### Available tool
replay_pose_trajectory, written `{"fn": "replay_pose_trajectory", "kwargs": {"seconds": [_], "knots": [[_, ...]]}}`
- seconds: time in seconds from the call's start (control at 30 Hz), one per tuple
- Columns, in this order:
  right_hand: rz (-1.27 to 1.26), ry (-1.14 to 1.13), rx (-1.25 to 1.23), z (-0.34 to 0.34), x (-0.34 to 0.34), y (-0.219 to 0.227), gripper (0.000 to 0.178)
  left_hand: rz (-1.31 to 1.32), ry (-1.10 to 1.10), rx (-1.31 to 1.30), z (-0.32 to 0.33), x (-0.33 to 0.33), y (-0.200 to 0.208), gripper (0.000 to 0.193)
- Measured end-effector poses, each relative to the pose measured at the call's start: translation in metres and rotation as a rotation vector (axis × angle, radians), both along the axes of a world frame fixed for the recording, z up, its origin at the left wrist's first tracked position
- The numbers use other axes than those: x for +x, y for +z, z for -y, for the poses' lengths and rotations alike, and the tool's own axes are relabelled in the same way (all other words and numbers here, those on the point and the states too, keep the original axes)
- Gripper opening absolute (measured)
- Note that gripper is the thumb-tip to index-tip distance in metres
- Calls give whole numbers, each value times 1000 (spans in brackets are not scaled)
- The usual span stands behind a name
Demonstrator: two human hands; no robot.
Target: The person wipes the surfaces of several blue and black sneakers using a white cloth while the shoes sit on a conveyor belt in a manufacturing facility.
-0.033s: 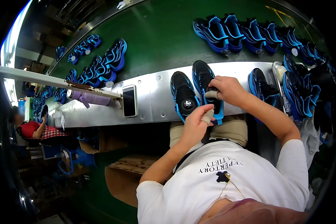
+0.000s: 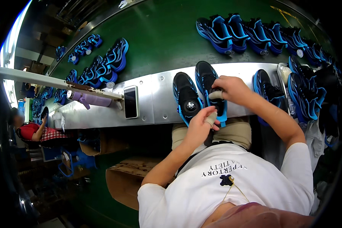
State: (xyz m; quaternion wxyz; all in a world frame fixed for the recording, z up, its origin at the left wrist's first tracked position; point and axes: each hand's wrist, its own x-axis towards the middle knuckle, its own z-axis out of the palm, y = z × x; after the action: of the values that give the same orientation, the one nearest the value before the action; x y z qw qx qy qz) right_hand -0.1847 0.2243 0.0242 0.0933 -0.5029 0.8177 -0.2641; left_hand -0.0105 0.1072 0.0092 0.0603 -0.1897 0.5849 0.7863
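Cardboard box (image 2: pixel 121 188) sits below the bench (image 2: pixel 152 100), near your left elbow, flaps up; its inside is too dark to read. Smaller carton (image 2: pixel 107 143) farther left holds blue and dark items, can't tell what kind. Lavender bottle (image 2: pixel 98 100) is on the metal bench beside the phone (image 2: pixel 131 102); contents not visible. Tray (image 2: pixel 279 70) on your right has a pale rim and whitish material in it; black-and-blue shoes (image 2: pixel 302 95) crowd its right side.

Hands: the shoe you're on (image 2: pixel 206 74) is on the bench right in front of you, toe pointing away, heel end toward your lap. Your right hand (image 2: pixel 221 89) is mostly closed, thumb and forefinger pinching the dark part of its upper near the opening. Your left hand (image 2: pixel 204 121) is half curled at its heel end; can't tell whether it grips or just touches. Both hands have a beige finger wrap. Second shoe (image 2: pixel 184 85), clear round dial on top, lies just left of it, also toe away.
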Motion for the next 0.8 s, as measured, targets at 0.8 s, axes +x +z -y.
{"fn": "replay_pose_trajectory", "kwargs": {"seconds": [0.8], "knots": [[377,171,-93,0,-19,-13,29,75,203,369,-25,-40,-26,22]]}}
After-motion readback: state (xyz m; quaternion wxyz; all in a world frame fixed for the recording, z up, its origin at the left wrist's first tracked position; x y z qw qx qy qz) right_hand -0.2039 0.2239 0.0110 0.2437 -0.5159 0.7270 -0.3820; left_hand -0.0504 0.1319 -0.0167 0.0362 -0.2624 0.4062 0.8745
